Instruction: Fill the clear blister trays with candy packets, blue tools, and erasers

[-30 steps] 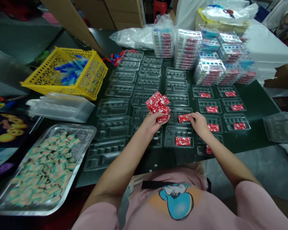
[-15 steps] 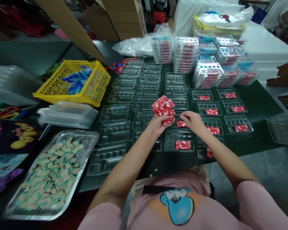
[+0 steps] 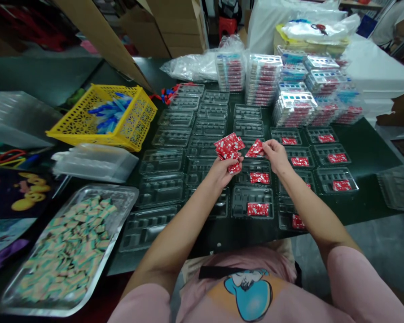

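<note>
My left hand (image 3: 222, 170) is closed on a fanned bunch of red patterned packets (image 3: 229, 147). Just to its right, my right hand (image 3: 275, 154) pinches a single red packet (image 3: 255, 148) by its edge, above the clear plastic trays. Below that packet, a clear tray (image 3: 240, 178) has a red packet (image 3: 259, 178) in its right-hand compartment. Nearer to me, another tray (image 3: 239, 202) holds a red packet (image 3: 257, 209). Several trays to the right carry one red packet each, while those to the left (image 3: 161, 188) show bare compartments.
A yellow basket (image 3: 141, 117) of blue pens stands at the left. In front of it are nested clear trays (image 3: 97, 162) and a metal tray (image 3: 121, 190) of small striped pieces. Stacks of filled packs (image 3: 264, 78) rise at the back. A cardboard flap (image 3: 104, 42) leans at back left.
My right hand has come up slightly and now holds a single red packet out, apart from the bunch. A red packet lies in the tray below. My left hand keeps its bunch.
</note>
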Demonstrator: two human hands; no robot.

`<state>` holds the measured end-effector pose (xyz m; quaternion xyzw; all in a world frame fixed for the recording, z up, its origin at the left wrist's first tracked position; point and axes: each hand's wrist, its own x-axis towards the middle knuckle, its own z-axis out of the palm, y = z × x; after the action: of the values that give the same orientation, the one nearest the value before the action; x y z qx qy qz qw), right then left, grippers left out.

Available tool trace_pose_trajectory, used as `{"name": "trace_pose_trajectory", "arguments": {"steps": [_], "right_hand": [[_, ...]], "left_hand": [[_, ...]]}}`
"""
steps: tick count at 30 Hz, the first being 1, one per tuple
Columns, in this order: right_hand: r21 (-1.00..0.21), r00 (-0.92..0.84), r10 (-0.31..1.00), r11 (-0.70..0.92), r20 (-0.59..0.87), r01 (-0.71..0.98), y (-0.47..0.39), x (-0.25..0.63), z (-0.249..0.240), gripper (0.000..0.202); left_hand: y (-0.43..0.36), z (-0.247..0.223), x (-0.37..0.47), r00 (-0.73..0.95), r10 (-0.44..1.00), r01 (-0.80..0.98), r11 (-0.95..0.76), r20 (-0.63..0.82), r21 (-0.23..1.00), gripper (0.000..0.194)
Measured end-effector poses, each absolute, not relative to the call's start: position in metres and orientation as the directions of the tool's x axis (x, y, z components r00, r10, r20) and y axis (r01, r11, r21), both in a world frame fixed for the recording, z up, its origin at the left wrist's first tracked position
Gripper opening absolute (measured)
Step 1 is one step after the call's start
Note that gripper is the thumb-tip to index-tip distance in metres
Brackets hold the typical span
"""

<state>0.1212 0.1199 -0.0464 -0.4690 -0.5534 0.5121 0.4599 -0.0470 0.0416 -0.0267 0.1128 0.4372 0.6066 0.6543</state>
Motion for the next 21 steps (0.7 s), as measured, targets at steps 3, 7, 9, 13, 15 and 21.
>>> {"name": "trace_pose_trajectory", "arguments": {"steps": [3, 7, 9, 13, 15, 21], "right_hand": [[-0.988, -0.073, 0.994, 0.094, 0.086, 0.121, 0.127, 0.12, -0.046, 0.026], [-0.969, -0.11, 0.98, 0.181, 0.164, 0.17, 0.114, 0.109, -0.039, 0.021], [-0.965, -0.129, 0.973, 0.211, 0.192, 0.157, 0.103, 0.104, -0.033, 0.02], [-0.961, -0.166, 0.958, 0.255, 0.235, 0.108, 0.087, 0.1, -0.028, 0.019], [-0.968, -0.188, 0.957, 0.237, 0.219, 0.077, 0.085, 0.1, -0.03, 0.02], [-0.99, -0.083, 0.997, -0.022, -0.011, -0.136, 0.104, 0.11, -0.048, 0.025]], "left_hand": [[0.047, -0.029, -0.047, -0.142, 0.877, -0.723, 0.224, -0.458, 0.653, 0.02], [0.051, -0.034, -0.038, -0.146, 0.873, -0.778, 0.189, -0.466, 0.599, 0.02], [0.052, -0.035, -0.035, -0.16, 0.871, -0.785, 0.173, -0.465, 0.594, 0.022], [0.056, -0.037, -0.031, -0.202, 0.88, -0.764, 0.133, -0.43, 0.631, 0.027], [0.058, -0.037, -0.029, -0.213, 0.883, -0.75, 0.127, -0.419, 0.649, 0.027], [0.064, -0.039, -0.029, -0.223, 0.868, -0.755, 0.135, -0.444, 0.642, 0.026]]}}
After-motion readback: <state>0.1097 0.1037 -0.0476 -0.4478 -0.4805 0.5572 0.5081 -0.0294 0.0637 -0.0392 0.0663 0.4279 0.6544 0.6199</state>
